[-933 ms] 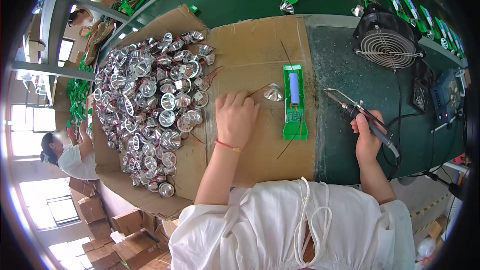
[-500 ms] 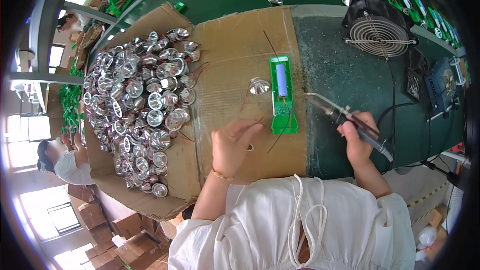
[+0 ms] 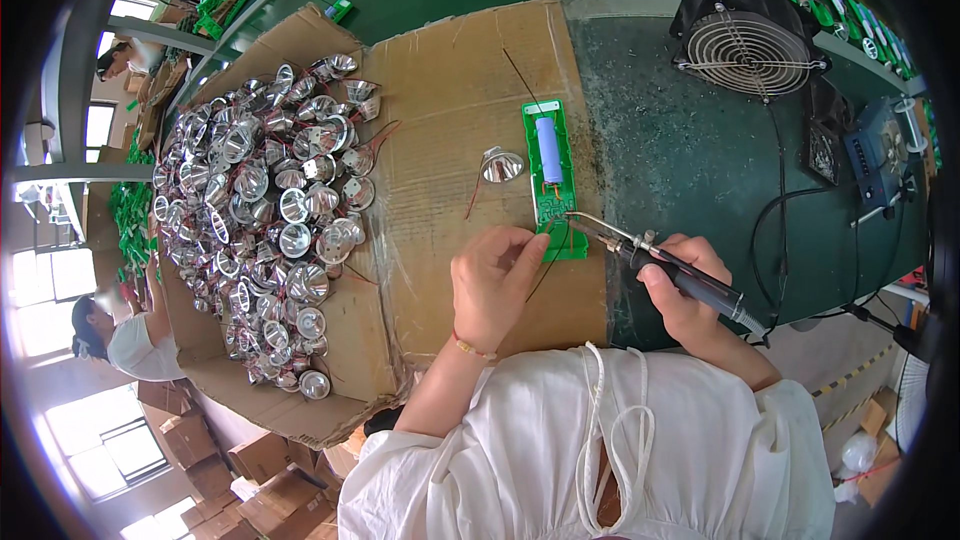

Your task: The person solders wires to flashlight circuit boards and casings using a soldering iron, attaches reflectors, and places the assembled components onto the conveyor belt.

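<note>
The left hand [image 3: 497, 282] rests on a sheet of brown cardboard [image 3: 450, 90], its fingertips pinched together on a thin dark wire [image 3: 545, 265] at the lower end of a narrow green circuit board [image 3: 552, 180]. The right hand [image 3: 688, 290] is closed around the dark handle of a soldering iron [image 3: 665, 262], whose metal tip points left and meets the board's lower end, just beside the left fingertips. The board lies lengthwise on the cardboard's right edge and carries a pale blue cylindrical battery cell [image 3: 549, 150] along its upper half. Just left of the board sits one shiny cone-shaped reflector [image 3: 501, 166] with thin wires trailing from it. Farther left, a large heap of similar silver reflectors [image 3: 265, 215] covers the cardboard's far side. Right of the board, the dark green bench surface [image 3: 680, 160] holds a small black fan [image 3: 748, 35] with a round wire grille. At the far left, well apart, another person [image 3: 125, 340] in a white top is seen.
</note>
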{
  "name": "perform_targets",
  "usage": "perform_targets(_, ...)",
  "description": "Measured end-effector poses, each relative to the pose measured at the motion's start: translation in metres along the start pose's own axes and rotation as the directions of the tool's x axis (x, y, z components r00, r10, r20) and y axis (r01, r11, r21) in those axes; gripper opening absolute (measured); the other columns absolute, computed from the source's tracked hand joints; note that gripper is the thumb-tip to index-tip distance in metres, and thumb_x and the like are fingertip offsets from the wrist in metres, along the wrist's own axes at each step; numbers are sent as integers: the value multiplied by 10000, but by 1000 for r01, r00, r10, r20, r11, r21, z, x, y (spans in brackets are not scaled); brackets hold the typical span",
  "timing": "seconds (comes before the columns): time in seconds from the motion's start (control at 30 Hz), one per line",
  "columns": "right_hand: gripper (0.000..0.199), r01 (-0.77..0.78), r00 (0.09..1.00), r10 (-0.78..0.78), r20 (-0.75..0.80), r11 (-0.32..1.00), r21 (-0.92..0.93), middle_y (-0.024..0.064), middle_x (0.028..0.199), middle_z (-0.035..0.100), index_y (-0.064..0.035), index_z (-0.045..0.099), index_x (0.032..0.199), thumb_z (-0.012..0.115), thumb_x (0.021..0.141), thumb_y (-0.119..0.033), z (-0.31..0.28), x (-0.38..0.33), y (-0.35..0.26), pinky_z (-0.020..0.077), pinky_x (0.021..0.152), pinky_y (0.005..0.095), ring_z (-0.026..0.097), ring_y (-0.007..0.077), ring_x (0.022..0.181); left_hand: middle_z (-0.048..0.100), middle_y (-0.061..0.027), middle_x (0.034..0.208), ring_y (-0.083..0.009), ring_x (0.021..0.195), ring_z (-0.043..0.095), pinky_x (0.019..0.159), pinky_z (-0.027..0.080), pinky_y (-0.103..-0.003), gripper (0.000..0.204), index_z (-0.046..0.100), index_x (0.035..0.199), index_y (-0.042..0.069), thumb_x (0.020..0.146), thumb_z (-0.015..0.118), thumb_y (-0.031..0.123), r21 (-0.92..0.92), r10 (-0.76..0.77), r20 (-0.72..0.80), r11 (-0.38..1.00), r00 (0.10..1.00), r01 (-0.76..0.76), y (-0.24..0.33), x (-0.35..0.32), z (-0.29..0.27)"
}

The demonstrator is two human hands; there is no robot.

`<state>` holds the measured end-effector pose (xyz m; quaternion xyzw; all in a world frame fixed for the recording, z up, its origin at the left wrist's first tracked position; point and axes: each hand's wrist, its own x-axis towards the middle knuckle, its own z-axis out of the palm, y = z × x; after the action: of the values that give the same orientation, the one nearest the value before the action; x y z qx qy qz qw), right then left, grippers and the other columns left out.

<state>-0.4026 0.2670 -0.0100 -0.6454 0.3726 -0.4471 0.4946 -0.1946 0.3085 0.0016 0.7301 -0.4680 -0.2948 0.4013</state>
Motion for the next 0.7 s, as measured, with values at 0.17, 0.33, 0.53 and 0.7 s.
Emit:
perform_targets(0.17,163,31,999,-31,-17,1000,-2,101,718,597,21,507,832,637,784,-65,1,1,4,429,539,238,533,108,612,584,-92,688,-154,546,569,510,438,-260,115,622,757,-3,777,669,100,76,133,-10,988,991,-131,5,0,1)
perform_targets(0.33,163,0,1000,0,-9,999,35,94,747,605,26,524,837,651,785,-64,2,-1,7,434,537,226,548,88,618,586,-92,690,-151,548,572,511,439,-258,118,621,758,-4,781,665,103,68,110,-13,992,994,-108,5,1,3)
perform_targets(0.53,168,-42,997,45,-63,998,48,77,687,597,25,512,855,636,806,-77,3,-3,4,434,535,225,540,84,592,585,-88,685,-145,544,576,505,440,-255,127,616,754,-6,786,660,109,50,89,-9,995,996,-89,6,1,4)
perform_targets(0.7,163,-44,992,52,-111,997,70,110,661,566,18,481,836,602,812,-88,2,-3,2,452,533,245,535,131,600,587,-87,680,-142,542,577,501,439,-252,130,615,748,-7,787,659,108,45,85,-10,995,996,-84,4,1,4)
